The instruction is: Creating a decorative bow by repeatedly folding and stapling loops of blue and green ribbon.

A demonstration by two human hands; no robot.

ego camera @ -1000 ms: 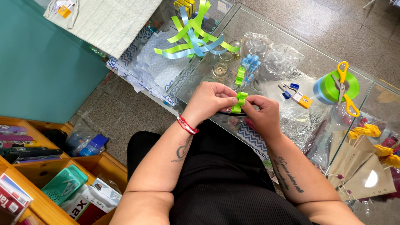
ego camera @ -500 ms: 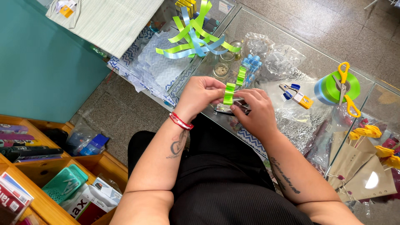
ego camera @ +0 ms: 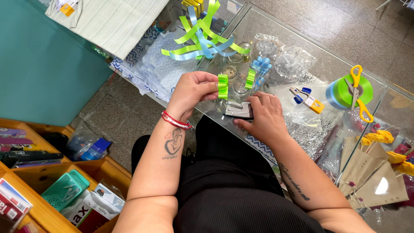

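Note:
My left hand [ego camera: 194, 91] pinches a small folded green ribbon loop [ego camera: 222, 86] and holds it upright above the glass counter [ego camera: 276, 26]. My right hand [ego camera: 264, 117] lies on a grey metal stapler [ego camera: 238, 110] that rests on the counter edge, fingers curled over it. Another looped piece of green and blue ribbon [ego camera: 254, 74] lies just beyond. A loose pile of cut green and blue ribbon strips [ego camera: 201, 38] sits further back.
Yellow-handled scissors [ego camera: 359, 92] rest on green and blue ribbon rolls [ego camera: 347, 91] at the right. A small blue and yellow tool [ego camera: 307, 99] lies nearby, with clear plastic bags [ego camera: 284, 60], brown paper bags [ego camera: 371, 172] and orange shelves [ego camera: 43, 190] at the lower left.
Both hands held the green ribbon together before. Now my left hand has lifted it alone and my right hand has come down onto the stapler.

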